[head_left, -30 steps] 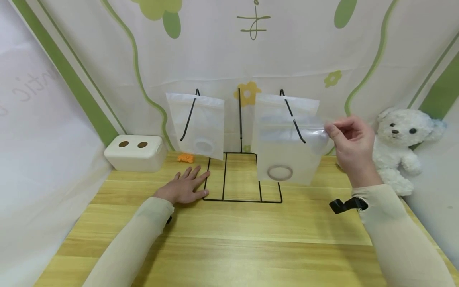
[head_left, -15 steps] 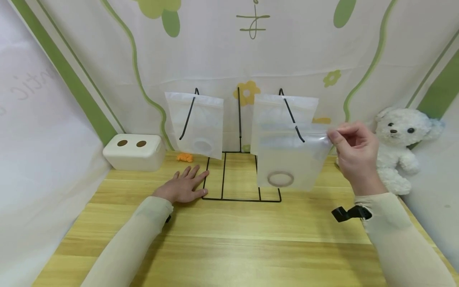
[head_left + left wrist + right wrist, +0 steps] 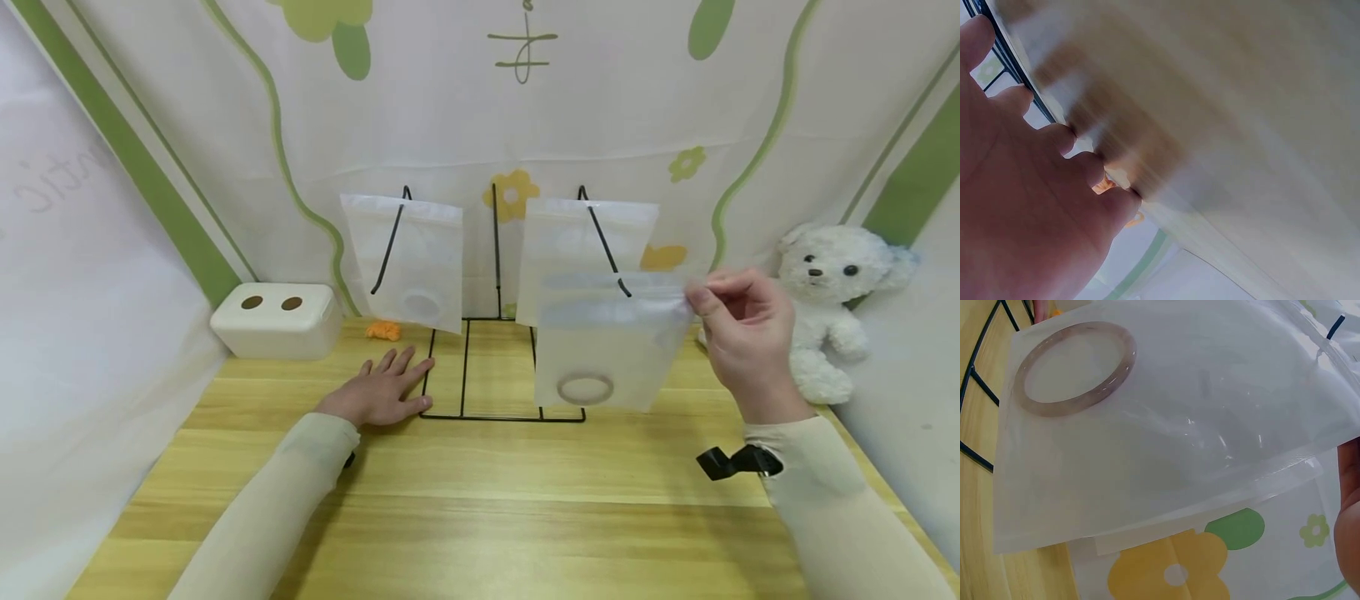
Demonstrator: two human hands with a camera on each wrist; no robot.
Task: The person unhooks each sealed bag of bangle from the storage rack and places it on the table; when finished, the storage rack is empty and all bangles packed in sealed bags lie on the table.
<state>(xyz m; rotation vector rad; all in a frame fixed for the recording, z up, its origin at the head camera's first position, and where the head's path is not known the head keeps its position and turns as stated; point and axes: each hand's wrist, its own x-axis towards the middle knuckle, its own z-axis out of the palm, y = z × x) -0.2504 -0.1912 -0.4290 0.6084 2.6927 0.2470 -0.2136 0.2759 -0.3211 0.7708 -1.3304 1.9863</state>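
My right hand [image 3: 750, 333] pinches the upper right corner of a clear zip bag [image 3: 607, 346]. Inside the bag's bottom lies a pinkish bangle [image 3: 1125, 357]. The bag's top is at the front end of the right hook [image 3: 600, 229] of a black wire display rack [image 3: 502, 419]; the hook's tip shows in front of the film. Behind it, another zip bag [image 3: 555, 229] hangs on that hook. A further bag [image 3: 408, 250] with a pale ring inside hangs from the left hook. Flat on the table, my left hand [image 3: 378, 393] has spread fingers touching the rack's base.
A white box [image 3: 277, 325] with two brown ovals stands back left. Near it lies a small orange object [image 3: 384, 331]. A white plush bear [image 3: 821, 317] sits at the right. Behind the wooden table [image 3: 450, 517] hangs a patterned curtain [image 3: 450, 108].
My right hand has moved down and toward me, drawing the front bag along the hook to its tip. My left hand stays at the rack's base.
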